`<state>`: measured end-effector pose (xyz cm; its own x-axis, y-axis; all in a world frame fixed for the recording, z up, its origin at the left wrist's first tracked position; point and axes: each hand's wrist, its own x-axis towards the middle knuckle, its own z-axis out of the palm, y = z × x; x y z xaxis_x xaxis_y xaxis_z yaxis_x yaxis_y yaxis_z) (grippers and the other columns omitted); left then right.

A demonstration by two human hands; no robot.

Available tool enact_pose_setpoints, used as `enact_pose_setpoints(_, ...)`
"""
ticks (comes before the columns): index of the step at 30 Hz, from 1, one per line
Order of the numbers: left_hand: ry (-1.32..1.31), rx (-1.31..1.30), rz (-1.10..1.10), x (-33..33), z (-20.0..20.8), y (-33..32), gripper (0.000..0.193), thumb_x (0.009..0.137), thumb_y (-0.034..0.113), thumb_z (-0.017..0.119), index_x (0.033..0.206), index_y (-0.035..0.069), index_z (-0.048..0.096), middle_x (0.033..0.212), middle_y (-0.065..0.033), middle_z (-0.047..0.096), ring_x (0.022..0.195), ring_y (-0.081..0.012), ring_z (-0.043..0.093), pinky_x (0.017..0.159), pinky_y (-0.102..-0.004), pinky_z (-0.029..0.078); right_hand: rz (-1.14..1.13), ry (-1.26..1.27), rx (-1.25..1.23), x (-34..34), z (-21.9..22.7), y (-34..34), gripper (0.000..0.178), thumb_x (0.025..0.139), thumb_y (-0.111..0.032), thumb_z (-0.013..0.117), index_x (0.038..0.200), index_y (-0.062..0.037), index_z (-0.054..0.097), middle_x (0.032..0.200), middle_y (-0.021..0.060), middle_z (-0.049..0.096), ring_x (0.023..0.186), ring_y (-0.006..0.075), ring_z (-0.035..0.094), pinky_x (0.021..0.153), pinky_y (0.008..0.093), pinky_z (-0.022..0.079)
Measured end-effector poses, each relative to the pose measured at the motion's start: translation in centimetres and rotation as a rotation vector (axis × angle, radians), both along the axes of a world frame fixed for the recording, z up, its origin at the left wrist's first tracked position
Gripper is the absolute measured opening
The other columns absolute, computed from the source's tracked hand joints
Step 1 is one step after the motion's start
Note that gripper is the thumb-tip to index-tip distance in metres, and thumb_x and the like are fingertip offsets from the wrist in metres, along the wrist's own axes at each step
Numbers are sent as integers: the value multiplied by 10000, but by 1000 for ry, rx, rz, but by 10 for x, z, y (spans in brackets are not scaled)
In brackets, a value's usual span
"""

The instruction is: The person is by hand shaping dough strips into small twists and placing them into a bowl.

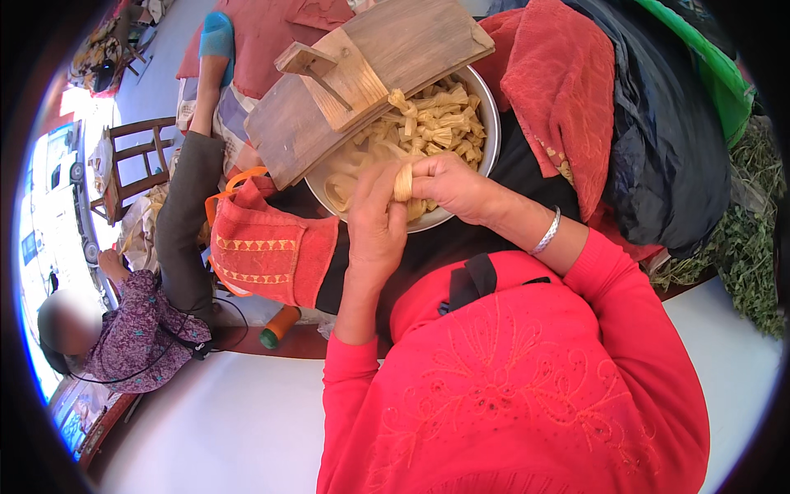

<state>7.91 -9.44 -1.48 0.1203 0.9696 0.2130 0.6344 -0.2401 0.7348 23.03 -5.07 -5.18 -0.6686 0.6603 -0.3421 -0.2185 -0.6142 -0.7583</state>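
My left hand (pixel 376 216) is above the near side of a metal bowl (pixel 496 132), its fingers closed around a pale yellow strip (pixel 403 182) that looks like tofu skin. The strip is wound in a loop over the left fingers. Pinching its side, the fingertips of my right hand (pixel 454 188) meet the left ones. Several knotted strips (pixel 453 123) are heaped in the right part of the bowl. Loose flat strips (pixel 339 185) lie at its left. Across the bowl's far side rests a wooden board (pixel 428 45) with a raised wooden piece on it.
Red towels (pixel 559 90) drape to the right and left of the bowl, with dark cloth (pixel 666 132) farther right. Dried green plants (pixel 745 230) are piled at the right edge. Another person (pixel 140 337) sits at the left near a wooden chair (pixel 140 160). An orange-and-green cylinder (pixel 281 326) lies nearby.
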Motion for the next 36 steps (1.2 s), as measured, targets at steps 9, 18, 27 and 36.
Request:
enact_pose_setpoints(9,-145,-243,179,13,5,20,239,901,148,504,1079,3,570,958,-211,616,890,-363,605,761,-394,466,-312,-434,981,2,21,12,73,787,-47,625,737,5,638,1121,130,592,1043,288,524,908,350,407)
enact_pose_setpoints(18,-961,-564,248,19,22,-10,236,994,186,433,971,-9,565,686,16,489,622,-56,449,559,-223,382,-481,-262,761,-7,46,46,94,838,-43,627,811,38,665,1100,65,569,923,128,544,805,239,430)
enact_pose_setpoints(27,275,158,217,-22,23,8,101,845,90,614,940,59,604,770,-111,578,676,-302,599,566,-386,467,-23,-373,773,6,57,67,195,912,-181,605,1006,-12,630,774,-4,558,699,95,501,634,251,439)
enact_pose_setpoints(36,277,43,53,-25,13,12,146,856,184,614,804,73,534,745,-79,569,648,-306,571,531,-393,430,346,-607,1280,35,71,75,192,860,-113,616,759,18,518,684,158,465,650,340,485,592,382,416)
